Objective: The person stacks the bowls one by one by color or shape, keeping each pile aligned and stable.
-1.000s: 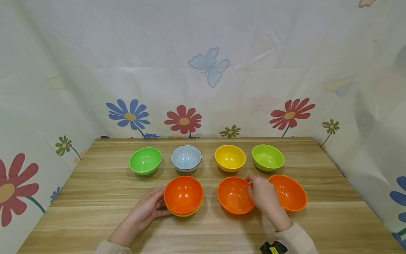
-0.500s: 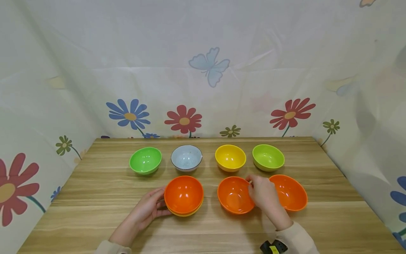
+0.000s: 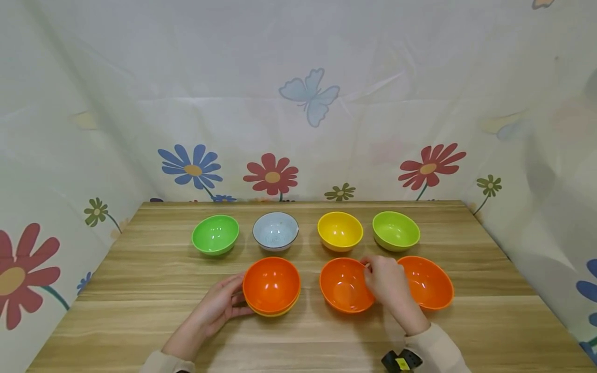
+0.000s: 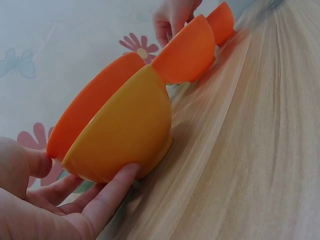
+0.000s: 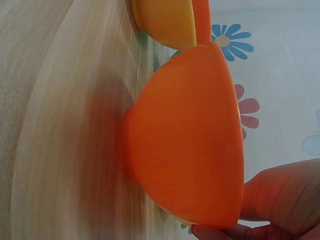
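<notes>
In the head view two nested bowls stand at centre left: an orange bowl inside a yellow-orange one whose rim shows beneath. My left hand cups the left side of this stack, a fingertip at the orange rim and others against the lower bowl's wall. Just right of the stack, a second orange bowl sits on the table. My right hand pinches its right rim between thumb and fingers, seen at the rim in the right wrist view. A third orange bowl lies partly hidden behind that hand.
Along the back of the wooden table runs a row of bowls: green, pale blue with a dark rim, yellow and lime green. A flower-printed cloth hangs behind and at both sides.
Both hands keep their places on the bowls. The whole head view has shifted very slightly; no bowl has visibly moved on the table.
</notes>
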A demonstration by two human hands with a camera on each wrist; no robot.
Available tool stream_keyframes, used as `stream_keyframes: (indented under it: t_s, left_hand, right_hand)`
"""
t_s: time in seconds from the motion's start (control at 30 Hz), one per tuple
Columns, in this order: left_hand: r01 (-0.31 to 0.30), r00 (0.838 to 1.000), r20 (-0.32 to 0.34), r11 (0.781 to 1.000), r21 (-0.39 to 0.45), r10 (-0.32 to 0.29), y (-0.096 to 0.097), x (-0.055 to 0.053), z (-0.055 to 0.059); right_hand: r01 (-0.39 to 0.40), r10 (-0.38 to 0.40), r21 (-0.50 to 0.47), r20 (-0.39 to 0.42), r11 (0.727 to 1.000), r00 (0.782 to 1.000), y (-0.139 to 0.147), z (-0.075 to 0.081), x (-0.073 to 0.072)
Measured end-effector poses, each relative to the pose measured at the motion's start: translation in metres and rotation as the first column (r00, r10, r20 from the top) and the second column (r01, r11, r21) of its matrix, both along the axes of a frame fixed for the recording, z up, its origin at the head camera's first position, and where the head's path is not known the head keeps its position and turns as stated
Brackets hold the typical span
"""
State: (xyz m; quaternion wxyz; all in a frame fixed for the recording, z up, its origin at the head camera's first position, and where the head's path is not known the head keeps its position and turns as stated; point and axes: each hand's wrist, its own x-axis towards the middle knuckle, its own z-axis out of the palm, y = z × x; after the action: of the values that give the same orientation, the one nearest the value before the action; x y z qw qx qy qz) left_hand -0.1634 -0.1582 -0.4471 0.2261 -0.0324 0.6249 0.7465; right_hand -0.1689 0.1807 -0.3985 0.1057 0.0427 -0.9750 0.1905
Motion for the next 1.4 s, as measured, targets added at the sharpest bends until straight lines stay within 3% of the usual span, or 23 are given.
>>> stream_keyframes:
  t_s: [1.4]
  left_hand:
    - [-0.005, 1.000, -0.013, 1.000, 0.001, 0.005, 0.000, 0.001, -0.002]
  right_hand:
    - [-0.056, 0.057, 0.046, -0.015, 0.997, 0.998, -0.032, 0.032, -0.017]
